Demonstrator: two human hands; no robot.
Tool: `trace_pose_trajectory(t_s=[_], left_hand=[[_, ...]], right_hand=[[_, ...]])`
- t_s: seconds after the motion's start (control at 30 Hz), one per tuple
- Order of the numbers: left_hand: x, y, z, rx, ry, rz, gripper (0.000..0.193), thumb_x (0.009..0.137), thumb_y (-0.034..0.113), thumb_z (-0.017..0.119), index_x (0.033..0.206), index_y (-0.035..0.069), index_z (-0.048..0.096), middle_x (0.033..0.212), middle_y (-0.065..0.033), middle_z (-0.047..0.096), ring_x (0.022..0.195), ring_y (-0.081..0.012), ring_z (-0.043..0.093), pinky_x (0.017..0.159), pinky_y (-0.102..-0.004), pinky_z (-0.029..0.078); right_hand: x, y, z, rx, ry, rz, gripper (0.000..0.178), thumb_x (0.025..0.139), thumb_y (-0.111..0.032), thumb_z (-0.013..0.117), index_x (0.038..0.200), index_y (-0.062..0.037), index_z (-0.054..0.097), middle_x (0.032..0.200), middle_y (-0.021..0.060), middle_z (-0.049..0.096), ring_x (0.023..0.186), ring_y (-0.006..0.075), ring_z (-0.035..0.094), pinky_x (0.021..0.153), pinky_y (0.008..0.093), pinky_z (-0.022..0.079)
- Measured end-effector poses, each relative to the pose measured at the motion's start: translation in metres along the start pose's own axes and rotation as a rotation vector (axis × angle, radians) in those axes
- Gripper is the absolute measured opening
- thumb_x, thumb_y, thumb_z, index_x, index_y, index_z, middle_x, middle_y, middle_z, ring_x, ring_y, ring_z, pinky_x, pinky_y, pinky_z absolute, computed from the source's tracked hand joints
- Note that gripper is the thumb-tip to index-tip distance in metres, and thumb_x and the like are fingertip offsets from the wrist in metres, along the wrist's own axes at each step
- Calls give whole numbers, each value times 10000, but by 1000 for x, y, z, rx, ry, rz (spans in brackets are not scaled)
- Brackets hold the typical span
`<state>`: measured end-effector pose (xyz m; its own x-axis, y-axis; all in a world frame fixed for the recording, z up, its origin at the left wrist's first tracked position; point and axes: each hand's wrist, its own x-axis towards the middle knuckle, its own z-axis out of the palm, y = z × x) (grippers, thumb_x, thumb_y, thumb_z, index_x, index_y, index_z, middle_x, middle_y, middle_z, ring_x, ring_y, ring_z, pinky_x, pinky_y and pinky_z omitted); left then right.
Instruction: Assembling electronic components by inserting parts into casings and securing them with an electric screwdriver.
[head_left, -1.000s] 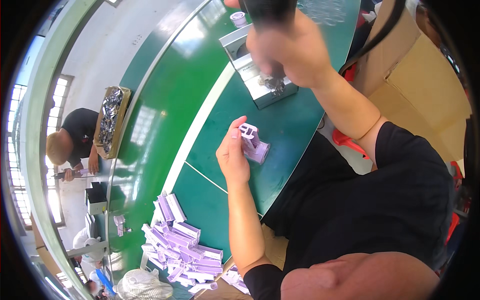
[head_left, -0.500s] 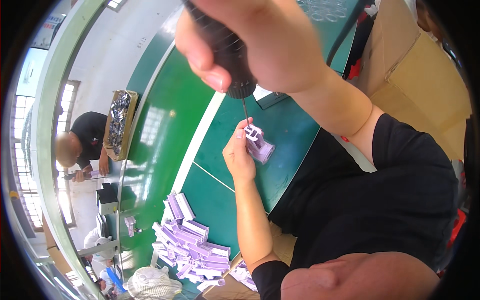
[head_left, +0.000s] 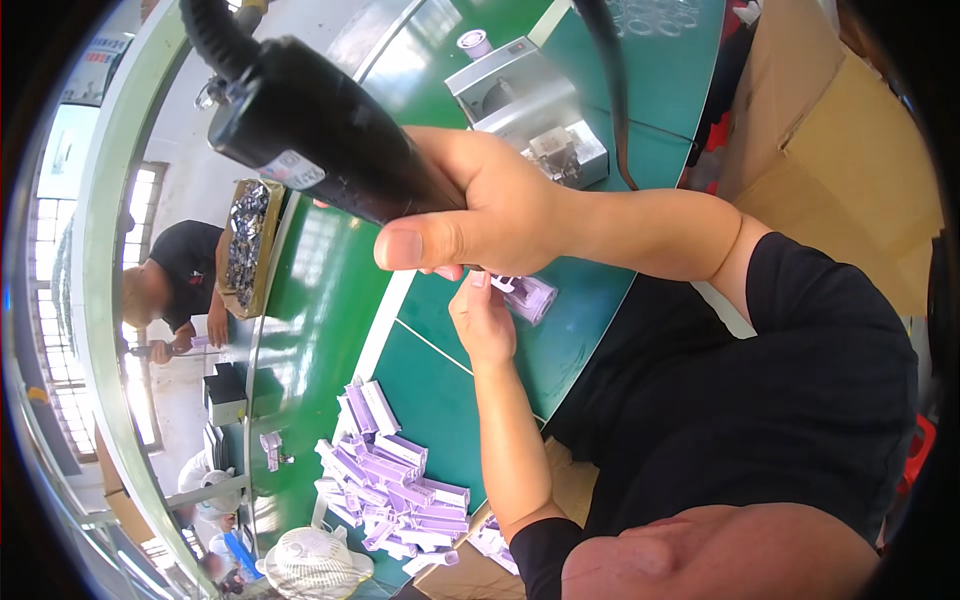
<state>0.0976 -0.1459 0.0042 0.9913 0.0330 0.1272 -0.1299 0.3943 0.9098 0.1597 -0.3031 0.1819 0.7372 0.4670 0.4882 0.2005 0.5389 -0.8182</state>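
Observation:
My right hand (head_left: 490,205) is wrapped round a black electric screwdriver (head_left: 330,130), its thumb along the body. The tool slants from upper left down toward a light purple plastic housing (head_left: 534,300), and its bit is hidden by my hand. My left hand (head_left: 484,322) is closed on the near side of this housing, at its upper end, with the fingers pinched against it just below my right hand. The upper end of the housing is partly covered, so I cannot tell whether the bit touches it.
A pile of similar purple housings (head_left: 400,490) lies on the green table (head_left: 440,390), near a white fan-like cover (head_left: 315,565). A grey metal machine (head_left: 535,110) stands beyond my right hand. A large cardboard box (head_left: 850,170) is at right. Across the bench another person (head_left: 185,275) works beside a parts tray (head_left: 247,245).
My right hand has come lower, and the screwdriver has tilted so that its body and cord now show at upper left. The grey machine has come into sight. My left hand keeps its hold.

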Motion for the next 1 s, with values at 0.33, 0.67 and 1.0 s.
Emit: trace_pose_trajectory(t_s=[0.33,0.67,1.0], left_hand=[[-4,5,3,-20,26,-3,340,1053,232,540,1099,-70,688,1144,-96,680,1109,-203,593,996,-366,429],[-3,0,1,49,42,46,428,1042,334,545,1149,-72,623,1078,-187,675,971,-326,657,909,-462,513],[-4,-1,4,73,87,21,424,1044,330,534,1143,-73,622,1087,-187,668,974,-330,650,907,-465,513]], right_hand=[[-2,20,-1,43,-11,-65,615,895,-481,825,1298,-61,626,881,-4,657,690,75,595,590,246,505],[-1,27,-4,24,7,-90,532,884,-439,842,1207,-63,647,772,-11,619,644,77,585,574,247,487],[-1,24,-1,83,19,-55,546,882,-441,844,1222,-59,653,779,-10,615,638,72,574,567,243,478]])
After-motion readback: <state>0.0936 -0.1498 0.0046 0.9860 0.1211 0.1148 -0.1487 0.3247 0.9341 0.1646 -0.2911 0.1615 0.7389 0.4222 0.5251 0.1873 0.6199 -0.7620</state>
